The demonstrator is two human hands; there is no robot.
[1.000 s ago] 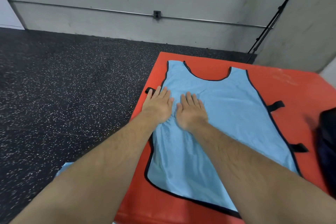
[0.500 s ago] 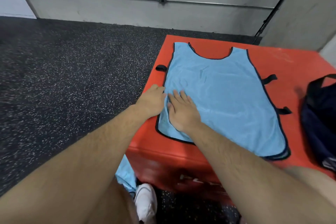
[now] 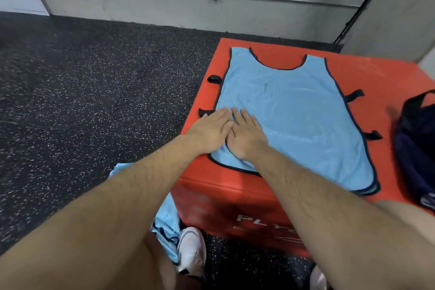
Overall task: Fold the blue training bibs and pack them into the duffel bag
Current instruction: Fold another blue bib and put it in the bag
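With the left hand [image 3: 209, 132] and right hand [image 3: 247, 134] lying flat, fingers straight, on the lower-left corner of the blue bib [image 3: 294, 113] spread across the red box [image 3: 388, 73] mid-frame, I'd smooth outward toward the duffel bag [image 3: 416, 148] at right before folding.

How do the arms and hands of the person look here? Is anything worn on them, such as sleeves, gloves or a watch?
Both are bare. The left hand and right hand have no gloves, and no ring shows on the visible fingers. The left forearm and right forearm carry no sleeve, watch or band as far as the picture shows them. Both forearms have visible hair.
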